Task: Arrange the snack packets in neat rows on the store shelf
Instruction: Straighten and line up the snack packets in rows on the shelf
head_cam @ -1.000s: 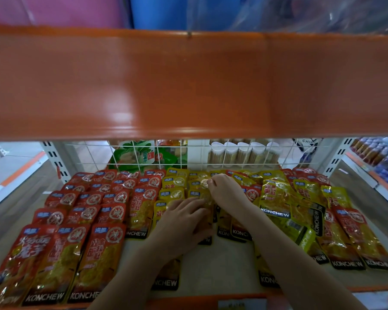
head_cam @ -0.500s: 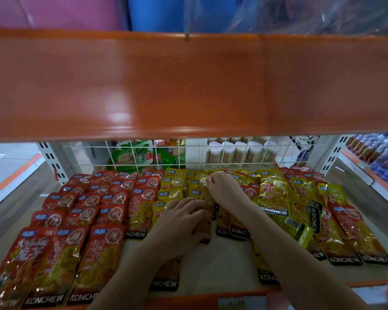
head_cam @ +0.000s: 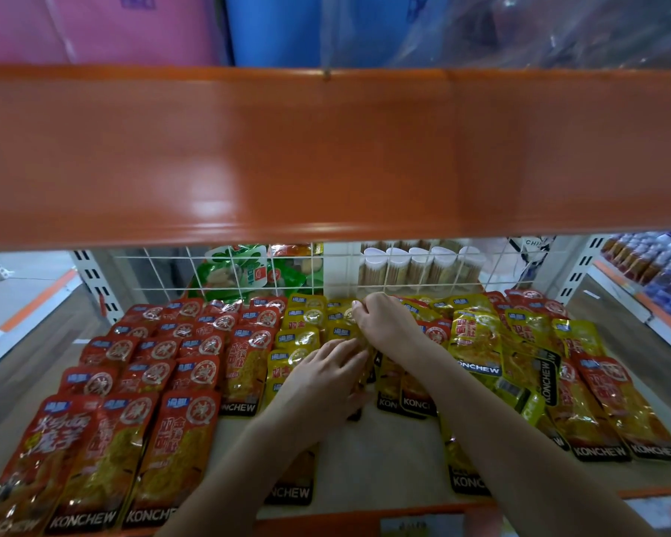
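Your left hand (head_cam: 322, 381) presses flat and your right hand (head_cam: 388, 323) pinches the glossy yellow snack packets (head_cam: 303, 335) mid-shelf; red foil packets (head_cam: 152, 366) at the left edge lie in rows, while the right-side heap (head_cam: 520, 362) remains untidy.

Overall light: dim and warm under the upper shelf beam (head_cam: 334, 157); brighter, cooler daylight shows behind the wire grid (head_cam: 326, 273) at the back.
Glare: soft white highlights run along the lower edge of the beam, and small specular glints dot the red packets (head_cam: 140, 366) and the yellow packets (head_cam: 477, 335).
Shadows: diffuse, with faint darkening on the shelf board (head_cam: 388, 451) beneath both forearms.
Distortion: wide-angle bowing bends the beam and stretches packets at the lower corners.
Focus: centre fairly sharp; the bottom edge, the far right shelf (head_cam: 651, 273) and the plastic wrap (head_cam: 520, 29) up top look soft and smeared.
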A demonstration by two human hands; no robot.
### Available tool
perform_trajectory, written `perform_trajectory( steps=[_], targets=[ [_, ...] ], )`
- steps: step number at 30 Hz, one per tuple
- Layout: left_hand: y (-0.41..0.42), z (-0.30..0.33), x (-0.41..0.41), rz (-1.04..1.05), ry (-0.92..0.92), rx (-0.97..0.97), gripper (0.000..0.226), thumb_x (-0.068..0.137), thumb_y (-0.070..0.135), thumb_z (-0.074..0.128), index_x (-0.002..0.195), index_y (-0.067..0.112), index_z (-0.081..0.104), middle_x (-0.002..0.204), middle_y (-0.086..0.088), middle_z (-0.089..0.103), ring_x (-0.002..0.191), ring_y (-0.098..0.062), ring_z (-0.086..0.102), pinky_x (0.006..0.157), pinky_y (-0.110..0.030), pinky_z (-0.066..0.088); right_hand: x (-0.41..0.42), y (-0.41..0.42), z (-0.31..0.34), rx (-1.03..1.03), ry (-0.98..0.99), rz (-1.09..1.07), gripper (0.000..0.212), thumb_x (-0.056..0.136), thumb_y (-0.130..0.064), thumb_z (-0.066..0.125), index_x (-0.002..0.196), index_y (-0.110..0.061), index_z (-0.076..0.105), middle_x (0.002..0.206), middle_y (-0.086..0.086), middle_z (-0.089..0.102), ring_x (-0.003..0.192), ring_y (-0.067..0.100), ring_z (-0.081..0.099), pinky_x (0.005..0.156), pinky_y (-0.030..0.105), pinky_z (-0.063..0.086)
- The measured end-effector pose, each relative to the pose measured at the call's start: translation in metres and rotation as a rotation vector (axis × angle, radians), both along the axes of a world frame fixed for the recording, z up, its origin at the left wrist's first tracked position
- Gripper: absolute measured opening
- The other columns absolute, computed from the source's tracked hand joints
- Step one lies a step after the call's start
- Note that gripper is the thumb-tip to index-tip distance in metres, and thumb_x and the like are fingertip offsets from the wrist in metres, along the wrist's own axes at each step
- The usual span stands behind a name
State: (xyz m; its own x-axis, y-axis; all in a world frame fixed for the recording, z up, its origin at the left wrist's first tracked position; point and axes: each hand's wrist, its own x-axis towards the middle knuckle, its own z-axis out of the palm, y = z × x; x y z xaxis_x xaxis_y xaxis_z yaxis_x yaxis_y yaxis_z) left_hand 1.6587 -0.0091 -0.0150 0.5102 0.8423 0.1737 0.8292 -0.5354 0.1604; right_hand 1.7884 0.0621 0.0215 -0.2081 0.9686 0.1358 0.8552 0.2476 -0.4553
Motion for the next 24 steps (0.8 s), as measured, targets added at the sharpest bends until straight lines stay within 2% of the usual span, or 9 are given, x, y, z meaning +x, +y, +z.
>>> perform_trajectory(
  steps=[4, 7, 13, 17, 22, 24],
  targets=[
    [0.000, 0.004, -0.002, -0.036, 0.153, -0.082, 0.071, 0.087, 0.058, 0.047, 0.146, 0.024, 0.026, 0.156, 0.000, 0.012, 0.144, -0.016, 0.004, 0.115, -0.034, 0.014, -0.002, 0.000, 0.004, -0.029, -0.013, -0.022, 0.047, 0.101, -0.024, 0.039, 0.055, -0.012, 0.036, 0.056, 0.000, 0.040, 0.056, 0.018, 0.041, 0.059, 0.029, 0.027],
    [0.000, 0.004, -0.002, -0.054, 0.173, -0.117, 0.075, 0.086, 0.059, 0.050, 0.147, 0.023, 0.026, 0.157, -0.001, 0.008, 0.144, -0.016, 0.002, 0.115, -0.033, 0.011, -0.002, -0.001, 0.002, -0.048, -0.024, -0.030, 0.046, 0.101, -0.023, 0.039, 0.056, -0.012, 0.038, 0.057, 0.000, 0.041, 0.054, 0.016, 0.041, 0.052, 0.029, 0.025],
    [0.001, 0.004, 0.004, -0.031, 0.145, -0.072, 0.064, 0.091, 0.051, 0.045, 0.144, 0.018, 0.032, 0.156, -0.004, 0.013, 0.144, -0.020, 0.004, 0.115, -0.033, 0.011, -0.002, -0.001, 0.002, -0.077, -0.022, -0.038, 0.045, 0.100, -0.020, 0.040, 0.056, -0.011, 0.039, 0.058, 0.001, 0.041, 0.051, 0.012, 0.038, 0.050, 0.029, 0.026],
    [-0.001, 0.002, 0.013, 0.062, 0.109, -0.061, 0.054, 0.096, 0.042, 0.038, 0.142, 0.015, 0.035, 0.156, -0.007, 0.016, 0.144, -0.023, 0.008, 0.115, -0.033, 0.011, -0.002, -0.002, 0.001, -0.090, -0.013, -0.041, 0.044, 0.100, -0.020, 0.040, 0.056, -0.011, 0.039, 0.059, 0.002, 0.042, 0.056, 0.017, 0.043, 0.056, 0.029, 0.029],
    [0.001, -0.003, 0.022, 0.148, 0.123, -0.080, 0.058, 0.097, 0.044, 0.037, 0.146, 0.015, 0.027, 0.156, -0.010, 0.014, 0.144, -0.025, 0.006, 0.117, -0.038, 0.012, -0.002, -0.004, 0.002, -0.078, -0.012, -0.041, 0.045, 0.099, -0.017, 0.042, 0.054, -0.013, 0.037, 0.057, 0.000, 0.040, 0.057, 0.018, 0.042, 0.046, 0.025, 0.024],
    [0.000, -0.003, 0.023, 0.163, 0.097, -0.070, 0.057, 0.097, 0.045, 0.037, 0.145, 0.016, 0.027, 0.156, -0.008, 0.016, 0.144, -0.024, 0.007, 0.117, -0.037, 0.014, -0.001, -0.003, 0.001, -0.095, -0.012, -0.041, 0.042, 0.097, -0.016, 0.044, 0.056, -0.012, 0.038, 0.059, 0.002, 0.043, 0.063, 0.021, 0.046, 0.049, 0.028, 0.027]
  ],
)
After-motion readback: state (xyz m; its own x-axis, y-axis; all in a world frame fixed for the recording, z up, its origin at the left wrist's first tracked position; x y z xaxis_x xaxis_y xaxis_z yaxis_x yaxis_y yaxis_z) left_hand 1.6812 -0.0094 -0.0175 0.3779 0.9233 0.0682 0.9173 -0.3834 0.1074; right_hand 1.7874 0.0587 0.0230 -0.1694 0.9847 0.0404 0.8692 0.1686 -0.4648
